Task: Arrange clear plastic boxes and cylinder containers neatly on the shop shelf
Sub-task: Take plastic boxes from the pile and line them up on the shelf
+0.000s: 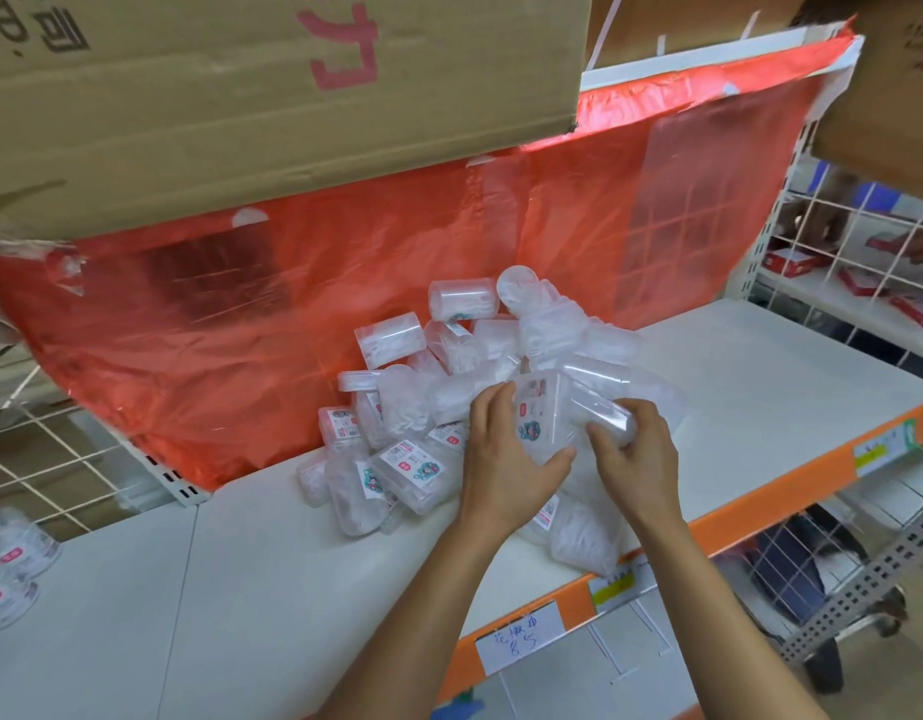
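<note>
Head view. Your left hand (506, 459) and right hand (637, 459) meet above the front of the white shelf (760, 387), at the near right side of a loose pile of containers (423, 407). Your left hand grasps a clear box (540, 415) with a printed label, fingers over its top and thumb curled under its lower edge. Your right hand's fingers are curled round a cylinder container (607, 407) just beside that box; the transparent walls overlap, so you cannot tell whether the two touch. The pile lies tumbled, boxes and cylinders on their sides and at mixed angles, its back against a red plastic sheet (345, 283) that hangs behind the shelf. A cardboard carton (241, 96) overhangs from above. More labelled containers (12, 558) stand at the far left of the shelf, well apart from the pile. A handwritten tag (519, 636) sits on the orange front rail (760, 506).
</note>
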